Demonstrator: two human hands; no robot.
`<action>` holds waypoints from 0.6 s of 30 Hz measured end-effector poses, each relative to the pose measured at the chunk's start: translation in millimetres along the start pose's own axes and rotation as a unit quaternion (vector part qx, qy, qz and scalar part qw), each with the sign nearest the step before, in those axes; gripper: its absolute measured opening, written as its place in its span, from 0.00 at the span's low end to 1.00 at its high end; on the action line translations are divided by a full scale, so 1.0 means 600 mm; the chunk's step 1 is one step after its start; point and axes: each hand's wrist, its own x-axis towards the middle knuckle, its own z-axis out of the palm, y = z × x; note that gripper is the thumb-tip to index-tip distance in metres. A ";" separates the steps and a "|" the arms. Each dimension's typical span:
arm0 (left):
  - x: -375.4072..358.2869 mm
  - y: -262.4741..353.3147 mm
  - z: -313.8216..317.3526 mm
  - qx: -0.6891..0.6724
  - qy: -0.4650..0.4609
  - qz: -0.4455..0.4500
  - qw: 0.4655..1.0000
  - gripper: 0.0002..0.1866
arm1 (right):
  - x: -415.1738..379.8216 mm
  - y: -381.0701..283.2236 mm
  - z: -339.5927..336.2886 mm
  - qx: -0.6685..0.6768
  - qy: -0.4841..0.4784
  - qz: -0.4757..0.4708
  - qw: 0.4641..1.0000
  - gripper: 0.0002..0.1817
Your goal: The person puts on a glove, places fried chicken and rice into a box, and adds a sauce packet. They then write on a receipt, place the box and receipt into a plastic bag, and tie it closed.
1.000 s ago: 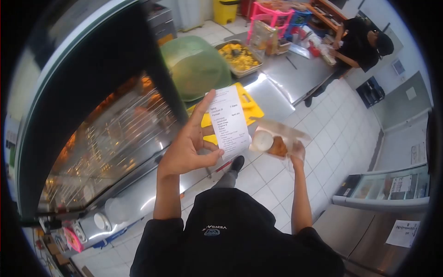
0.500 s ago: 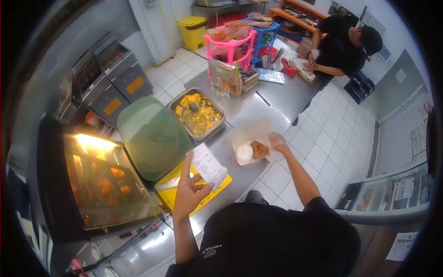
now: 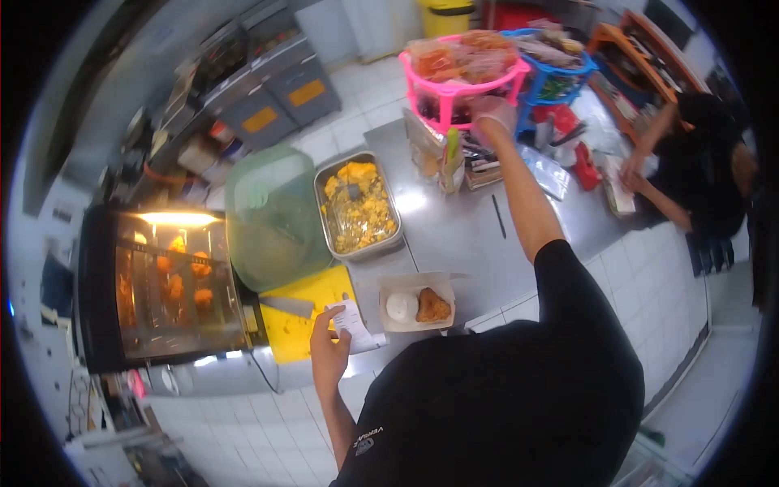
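Observation:
Between the thumb and fingers of my left hand (image 3: 329,347) is a printed paper slip (image 3: 355,326), held over the edge of a yellow cutting board (image 3: 280,341). My right hand (image 3: 492,120), in a clear plastic glove, reaches out to the lower tier of a pink basket rack (image 3: 454,81); its fingers are blurred and partly hidden there. Packets of food fill the rack's top tier. Nearer my body stands an open paper food box (image 3: 385,312) holding a mound of white rice (image 3: 402,307) and a piece of fried chicken (image 3: 434,306).
A steel tray (image 3: 330,235) of yellow food lies beside a green translucent lid (image 3: 272,235). A broad blade (image 3: 288,306) rests on the board. At left glows a heated display case (image 3: 174,284) with fried pieces. Another person (image 3: 702,170) works at the right, past a blue rack (image 3: 560,77).
My right hand has left the food box and reached forward to the pink rack. The box's flap is folded back. My left hand keeps the slip, now lower; the view has turned.

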 end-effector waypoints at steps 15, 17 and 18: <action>0.085 -0.192 0.310 -0.015 -0.177 -0.012 0.984 0.34 | -0.192 0.146 -0.093 0.722 -0.291 0.137 0.612 0.23; 0.096 -0.165 0.317 -0.041 -0.213 -0.047 0.975 0.37 | -0.205 0.151 -0.085 0.702 -0.303 0.142 0.628 0.22; 0.095 -0.168 0.322 -0.051 -0.207 -0.029 0.977 0.37 | -0.205 0.144 -0.087 0.705 -0.289 0.124 0.635 0.21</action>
